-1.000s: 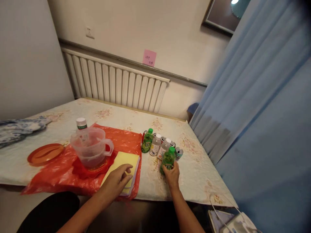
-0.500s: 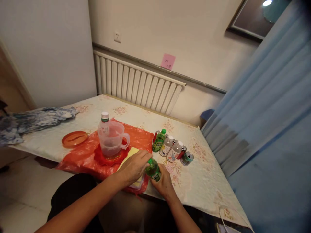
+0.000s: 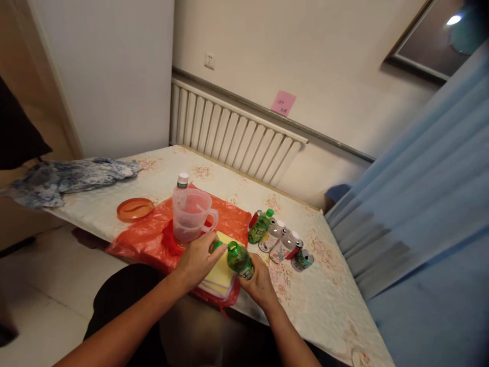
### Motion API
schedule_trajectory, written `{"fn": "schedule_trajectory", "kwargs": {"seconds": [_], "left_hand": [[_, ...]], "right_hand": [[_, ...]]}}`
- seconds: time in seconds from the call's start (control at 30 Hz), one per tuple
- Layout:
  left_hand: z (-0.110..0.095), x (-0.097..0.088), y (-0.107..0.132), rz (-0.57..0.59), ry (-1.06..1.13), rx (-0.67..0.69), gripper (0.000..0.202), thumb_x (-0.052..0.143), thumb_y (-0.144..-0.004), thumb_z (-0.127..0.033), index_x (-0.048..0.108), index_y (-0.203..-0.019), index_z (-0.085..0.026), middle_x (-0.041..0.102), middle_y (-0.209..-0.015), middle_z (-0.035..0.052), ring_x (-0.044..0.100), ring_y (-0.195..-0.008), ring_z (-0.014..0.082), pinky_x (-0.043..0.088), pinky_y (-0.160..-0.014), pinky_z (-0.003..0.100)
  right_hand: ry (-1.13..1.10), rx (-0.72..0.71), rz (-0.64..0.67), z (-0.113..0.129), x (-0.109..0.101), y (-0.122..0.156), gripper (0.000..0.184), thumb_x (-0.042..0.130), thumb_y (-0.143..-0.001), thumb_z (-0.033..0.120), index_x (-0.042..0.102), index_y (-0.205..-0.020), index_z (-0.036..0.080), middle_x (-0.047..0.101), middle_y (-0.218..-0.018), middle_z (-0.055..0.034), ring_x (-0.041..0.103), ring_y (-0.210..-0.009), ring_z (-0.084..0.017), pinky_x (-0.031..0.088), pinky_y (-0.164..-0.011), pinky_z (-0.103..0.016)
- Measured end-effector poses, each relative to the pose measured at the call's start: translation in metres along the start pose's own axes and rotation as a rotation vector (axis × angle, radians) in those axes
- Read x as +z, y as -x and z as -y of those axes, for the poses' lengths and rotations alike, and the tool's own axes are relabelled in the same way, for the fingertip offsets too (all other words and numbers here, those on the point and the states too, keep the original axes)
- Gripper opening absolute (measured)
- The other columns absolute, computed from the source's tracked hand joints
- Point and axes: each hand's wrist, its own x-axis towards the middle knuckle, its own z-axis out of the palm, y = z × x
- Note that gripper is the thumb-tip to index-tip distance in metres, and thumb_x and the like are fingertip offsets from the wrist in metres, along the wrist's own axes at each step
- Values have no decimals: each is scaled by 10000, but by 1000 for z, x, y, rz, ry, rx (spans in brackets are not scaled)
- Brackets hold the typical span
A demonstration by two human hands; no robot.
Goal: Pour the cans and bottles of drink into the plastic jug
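Note:
My right hand grips a small green bottle, tilted toward the left, over the near table edge. My left hand pinches its green cap, which sits just off the bottle's open mouth. Under both hands lies a stack of yellow cloths on a red plastic sheet. A clear plastic measuring jug stands on the red sheet just beyond my left hand, with a white-capped bottle behind it.
A row of small bottles and cans stands right of the jug. An orange lid and a blue patterned cloth lie at the left of the table. A radiator lines the wall; a blue curtain hangs at right.
My right hand lifted the green bottle from the row and brought it toward me. My left hand left the yellow cloths, closed on the cap and took it off. The view swung left.

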Motion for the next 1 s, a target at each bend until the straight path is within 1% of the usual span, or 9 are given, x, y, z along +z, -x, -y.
{"fn": "schedule_trajectory", "kwargs": {"seconds": [0.03, 0.1, 0.17, 0.3, 0.37, 0.47, 0.57, 0.7, 1.0], "left_hand": [[9, 0, 1, 15, 122, -46, 294, 487, -892, -468, 502, -765, -203, 457, -649, -39, 464, -614, 148, 328, -601, 271], [32, 4, 4, 106, 405, -167, 332, 485, -879, -515, 524, -795, -196, 455, -643, -47, 445, -564, 130, 328, -565, 257], [58, 9, 11, 170, 653, -300, 362, 569, -829, -545, 546, -803, -185, 458, -643, -54, 433, -553, 111, 323, -556, 240], [115, 16, 34, 293, 1073, -551, 360, 780, -693, -426, 634, -911, -179, 537, -722, -36, 469, -600, 96, 350, -587, 222], [141, 16, 46, 338, 1205, -580, 336, 804, -698, -383, 650, -919, -182, 586, -805, -11, 527, -668, 108, 401, -658, 237], [168, 15, 58, 342, 1242, -593, 304, 829, -689, -310, 670, -920, -192, 616, -852, -3, 567, -748, 123, 431, -725, 244], [181, 17, 62, 368, 1259, -574, 301, 838, -675, -269, 677, -918, -193, 619, -856, -8, 574, -756, 124, 443, -723, 243], [184, 23, 61, 380, 1301, -566, 310, 844, -660, -255, 671, -909, -192, 620, -855, -11, 580, -744, 120, 461, -722, 248], [183, 26, 61, 357, 1337, -569, 330, 857, -628, -248, 668, -892, -194, 626, -859, -12, 587, -743, 118, 460, -721, 249]], "right_hand": [[10, -6, -2, -1, -1, -5, 448, 633, -693, 111, 608, -1131, 201, 642, -1012, -53, 613, -941, -222, 502, -842, -328], [34, -23, -9, -4, -3, -18, 457, 644, -682, 130, 609, -1132, 199, 647, -1026, -60, 612, -957, -234, 499, -860, -346], [68, -44, -14, -7, -5, -36, 448, 649, -669, 144, 614, -1112, 198, 651, -1027, -63, 610, -960, -243, 495, -867, -359], [201, -101, -22, -7, -9, -79, 448, 626, -675, 159, 616, -1122, 191, 646, -1018, -67, 602, -956, -244, 487, -872, -367], [294, -115, -26, -5, -11, -101, 486, 625, -679, 170, 606, -1165, 181, 634, -1048, -80, 591, -985, -249, 477, -894, -372], [442, -110, -13, -1, -12, -132, 513, 620, -690, 174, 599, -1202, 184, 624, -1069, -88, 574, -1000, -251, 457, -910, -372], [569, -119, 16, 4, -14, -157, 543, 608, -695, 156, 588, -1236, 193, 617, -1098, -91, 551, -1024, -252, 426, -932, -367], [721, -153, 66, 14, -14, -182, 596, 598, -682, 133, 569, -1275, 185, 604, -1145, -105, 517, -1057, -264, 380, -948, -372], [947, -313, 135, 32, -18, -206, 569, 594, -710, 142, 566, -1277, 182, 600, -1141, -131, 481, -1056, -285, 313, -958, -387]]}}
